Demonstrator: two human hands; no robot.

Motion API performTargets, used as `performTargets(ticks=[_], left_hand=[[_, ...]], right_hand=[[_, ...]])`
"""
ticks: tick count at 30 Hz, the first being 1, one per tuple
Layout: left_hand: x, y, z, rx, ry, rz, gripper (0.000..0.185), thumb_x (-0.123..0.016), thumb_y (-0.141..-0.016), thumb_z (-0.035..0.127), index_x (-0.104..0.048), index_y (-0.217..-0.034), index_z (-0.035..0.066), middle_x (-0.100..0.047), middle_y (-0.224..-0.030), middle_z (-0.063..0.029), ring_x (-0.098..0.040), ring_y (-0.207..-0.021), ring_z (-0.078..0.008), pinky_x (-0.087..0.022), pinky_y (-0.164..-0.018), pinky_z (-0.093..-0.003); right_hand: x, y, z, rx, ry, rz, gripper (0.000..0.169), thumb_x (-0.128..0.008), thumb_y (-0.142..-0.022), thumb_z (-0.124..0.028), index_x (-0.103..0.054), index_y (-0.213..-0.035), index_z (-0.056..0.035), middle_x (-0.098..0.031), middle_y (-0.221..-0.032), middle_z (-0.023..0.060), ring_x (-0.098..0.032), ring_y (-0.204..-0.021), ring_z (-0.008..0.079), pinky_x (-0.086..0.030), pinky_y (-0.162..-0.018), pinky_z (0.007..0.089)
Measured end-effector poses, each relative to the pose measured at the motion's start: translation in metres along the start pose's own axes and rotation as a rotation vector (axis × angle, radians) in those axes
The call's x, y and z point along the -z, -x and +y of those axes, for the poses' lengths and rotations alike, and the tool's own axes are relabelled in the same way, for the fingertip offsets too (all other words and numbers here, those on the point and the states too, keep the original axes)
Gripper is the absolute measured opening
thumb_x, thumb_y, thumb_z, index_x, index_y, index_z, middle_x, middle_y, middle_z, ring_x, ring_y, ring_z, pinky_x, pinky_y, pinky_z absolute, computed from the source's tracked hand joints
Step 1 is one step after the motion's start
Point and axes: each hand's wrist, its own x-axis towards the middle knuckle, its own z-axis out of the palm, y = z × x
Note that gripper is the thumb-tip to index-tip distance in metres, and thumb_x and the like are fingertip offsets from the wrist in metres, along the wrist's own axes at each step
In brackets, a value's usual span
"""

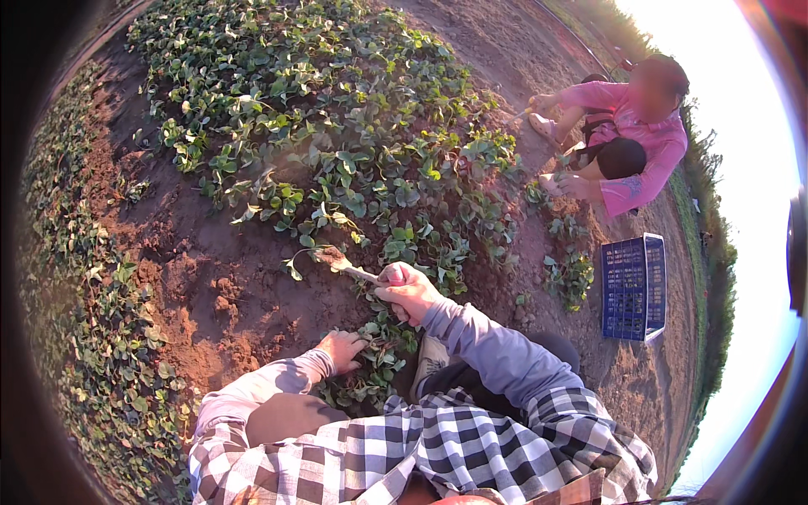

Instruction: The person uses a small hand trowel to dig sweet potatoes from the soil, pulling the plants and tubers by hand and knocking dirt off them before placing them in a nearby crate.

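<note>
My right hand (410,291) grips the handle of a small hand trowel (360,273). Reddish soil lies on the trowel's blade, which points left over the bed's edge beside a drooping leafy stem (295,264). Lower down, my left hand (341,351) rests against a heap of leafy plants (382,353), probably strawberry plants, in front of my shoes. Leaves partly hide its fingertips, so whether they pinch any stems is unclear. Beyond the trowel spreads a dense bed of the same low plants (353,139).
Dug reddish soil (221,303) lies to the left, bordered by another plant row (107,328). A person in a pink top (650,151) squats at upper right, holding a tool and touching plants. Near them are a blue plastic crate (622,290) and a small plant pile (568,268).
</note>
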Motion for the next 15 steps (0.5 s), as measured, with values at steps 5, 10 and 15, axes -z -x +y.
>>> performTargets(ticks=[5,10,15], left_hand=[[-0.024,0.009,-0.018,0.259,0.084,-0.203,0.035,-0.059,-0.07,0.02,-0.055,-0.102,0.008,-0.062,-0.09,-0.0144,-0.059,-0.088,-0.0319,-0.046,-0.076,-0.0411],[0.035,0.008,-0.034,0.53,0.841,-0.021,0.028,-0.064,-0.069,0.01,-0.061,-0.097,0.005,-0.065,-0.087,-0.0075,-0.061,-0.083,-0.0179,-0.048,-0.075,-0.0302],[0.049,0.043,-0.062,0.519,1.912,0.387,0.027,-0.054,-0.083,0.001,-0.049,-0.109,0.002,-0.059,-0.09,-0.0049,-0.06,-0.084,-0.0159,-0.052,-0.078,-0.0337]], right_hand=[[0.014,0.041,0.015,0.036,-0.008,0.025,0.024,-0.064,-0.076,-0.01,-0.05,-0.096,-0.0084,-0.05,-0.072,-0.0011,-0.041,-0.043,0.0047,-0.034,-0.037,0.0208],[0.011,0.042,0.025,0.087,-0.096,0.077,0.025,-0.066,-0.074,-0.009,-0.049,-0.094,-0.0079,-0.046,-0.065,-0.0019,-0.04,-0.041,0.0052,-0.033,-0.036,0.0215],[0.002,0.04,0.02,0.175,-0.234,0.122,0.023,-0.062,-0.077,-0.004,-0.048,-0.094,-0.0085,-0.046,-0.065,-0.0031,-0.039,-0.042,0.0028,-0.03,-0.034,0.0182]])
